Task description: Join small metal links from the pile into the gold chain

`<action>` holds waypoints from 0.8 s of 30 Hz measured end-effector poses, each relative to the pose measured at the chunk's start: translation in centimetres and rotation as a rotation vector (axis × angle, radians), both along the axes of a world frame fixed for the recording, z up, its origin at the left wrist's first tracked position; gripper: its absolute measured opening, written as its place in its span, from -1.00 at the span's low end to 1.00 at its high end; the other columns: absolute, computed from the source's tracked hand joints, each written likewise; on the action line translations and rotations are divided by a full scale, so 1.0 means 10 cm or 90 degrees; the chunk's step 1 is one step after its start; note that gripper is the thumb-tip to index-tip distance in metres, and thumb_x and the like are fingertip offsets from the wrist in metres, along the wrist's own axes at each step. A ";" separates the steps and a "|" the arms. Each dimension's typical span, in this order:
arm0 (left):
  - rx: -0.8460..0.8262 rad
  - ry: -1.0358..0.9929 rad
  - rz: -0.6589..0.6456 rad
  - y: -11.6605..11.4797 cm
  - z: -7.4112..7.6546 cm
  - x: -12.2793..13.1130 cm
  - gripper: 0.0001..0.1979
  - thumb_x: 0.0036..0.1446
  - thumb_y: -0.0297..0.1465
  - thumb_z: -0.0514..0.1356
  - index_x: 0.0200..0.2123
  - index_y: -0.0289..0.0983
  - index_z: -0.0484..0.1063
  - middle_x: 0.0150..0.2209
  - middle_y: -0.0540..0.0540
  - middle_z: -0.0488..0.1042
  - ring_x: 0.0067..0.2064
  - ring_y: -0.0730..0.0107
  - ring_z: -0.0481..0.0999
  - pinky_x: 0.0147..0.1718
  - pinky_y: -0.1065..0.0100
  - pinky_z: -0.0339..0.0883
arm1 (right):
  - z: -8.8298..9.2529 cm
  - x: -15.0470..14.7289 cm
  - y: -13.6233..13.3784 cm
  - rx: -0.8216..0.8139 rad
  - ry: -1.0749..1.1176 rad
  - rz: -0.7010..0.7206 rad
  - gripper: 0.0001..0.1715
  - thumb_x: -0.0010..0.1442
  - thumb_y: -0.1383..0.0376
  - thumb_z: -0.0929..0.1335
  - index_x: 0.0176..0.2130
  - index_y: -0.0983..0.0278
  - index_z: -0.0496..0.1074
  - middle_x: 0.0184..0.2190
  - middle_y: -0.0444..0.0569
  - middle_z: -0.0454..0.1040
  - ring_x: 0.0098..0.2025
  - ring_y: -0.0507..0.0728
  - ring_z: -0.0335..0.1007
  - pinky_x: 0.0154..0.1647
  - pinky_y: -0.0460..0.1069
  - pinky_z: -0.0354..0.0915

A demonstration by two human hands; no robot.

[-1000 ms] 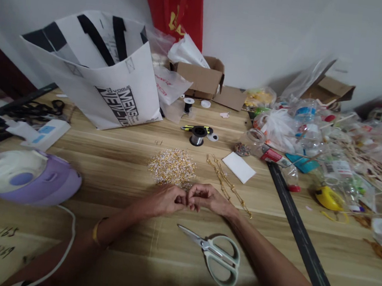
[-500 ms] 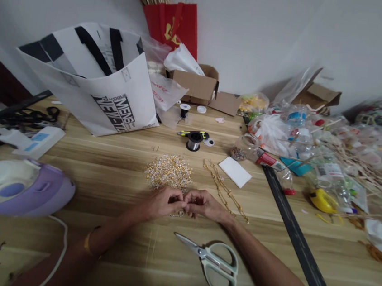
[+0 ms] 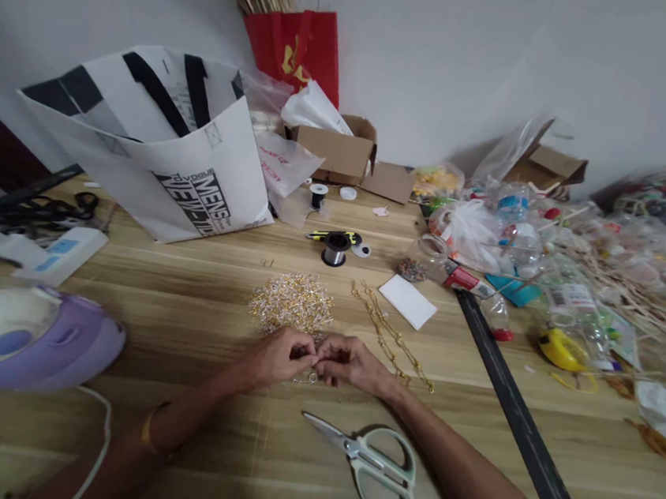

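Observation:
My left hand [image 3: 285, 354] and my right hand [image 3: 350, 362] meet fingertip to fingertip over the table, each closed in a pinch. What they pinch is too small to make out. Just below the fingertips hangs or lies a small silvery ring or chain piece [image 3: 311, 377]. Right behind my hands is a pile of gold and clear beads [image 3: 292, 302]. A gold chain [image 3: 387, 331] lies in a loop beside my right hand. Nearer to me rest open-bladed scissors [image 3: 370, 464] with pale green handles.
Behind the beads stand a wire spool [image 3: 334, 250] and a black thread spool [image 3: 318, 195]. A white card [image 3: 407, 302] and a bead jar [image 3: 418, 262] are to the right, before heaped plastic bottles [image 3: 572, 294]. At left are a purple-and-white appliance [image 3: 55, 343] and a large white bag [image 3: 197, 180].
My hands stay pinched together with only slight finger movement. The whole view has shifted a little, so things sit slightly lower and further left.

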State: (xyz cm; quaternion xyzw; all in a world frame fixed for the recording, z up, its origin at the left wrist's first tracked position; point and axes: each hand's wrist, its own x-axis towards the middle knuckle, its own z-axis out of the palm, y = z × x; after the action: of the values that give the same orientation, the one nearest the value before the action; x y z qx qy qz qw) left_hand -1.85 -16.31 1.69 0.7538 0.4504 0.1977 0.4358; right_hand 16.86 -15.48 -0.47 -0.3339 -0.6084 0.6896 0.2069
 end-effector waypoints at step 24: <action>0.058 0.068 0.076 0.14 0.06 -0.16 -0.75 0.05 -0.33 0.08 -0.53 -0.36 0.41 -0.61 0.03 0.34 -0.53 0.53 0.25 -0.55 0.51 0.10 | -0.02 -0.01 -0.01 0.025 0.030 -0.026 -0.62 0.06 0.06 0.37 -0.38 0.34 0.33 -0.58 -0.15 0.34 -0.59 -0.07 0.27 -0.64 -0.19 0.25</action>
State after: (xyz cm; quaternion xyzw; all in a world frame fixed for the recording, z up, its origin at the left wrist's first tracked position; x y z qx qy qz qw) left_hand -3.48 -14.95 2.26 0.7540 0.5076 0.2033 0.3641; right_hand 16.75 -15.56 -0.68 -0.3256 -0.6100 0.6807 0.2417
